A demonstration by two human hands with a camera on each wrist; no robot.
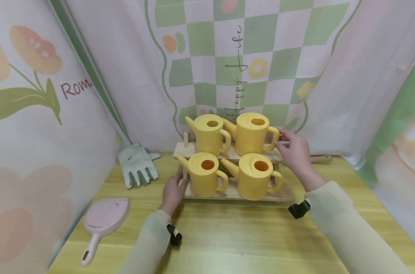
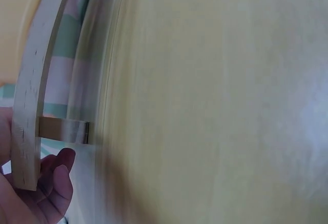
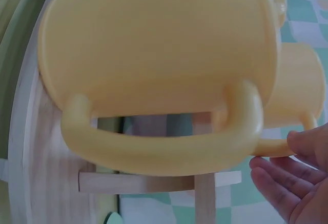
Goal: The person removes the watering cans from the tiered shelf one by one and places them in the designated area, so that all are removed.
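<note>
Yellow watering cans stand upright on a two-tier wooden shelf (image 1: 228,195), two on each tier. On the upper tier are a left can (image 1: 207,139) and a right can (image 1: 248,137); below them sit a lower left can (image 1: 202,177) and a lower right can (image 1: 252,182). My right hand (image 1: 294,152) pinches the handle of the upper right can between thumb and fingers. In the right wrist view, the lower right can (image 3: 159,44) fills much of the picture. My left hand (image 1: 173,193) grips the left end of the lower shelf board (image 2: 28,101), fingers curled beneath it.
A pair of work gloves (image 1: 137,163) lies on the wooden table (image 1: 228,239) at the back left. Nearer on that side is a pink dustpan (image 1: 106,217). A wooden stick (image 1: 320,159) lies behind my right hand. Patterned curtains (image 1: 125,76) hang close behind the shelf.
</note>
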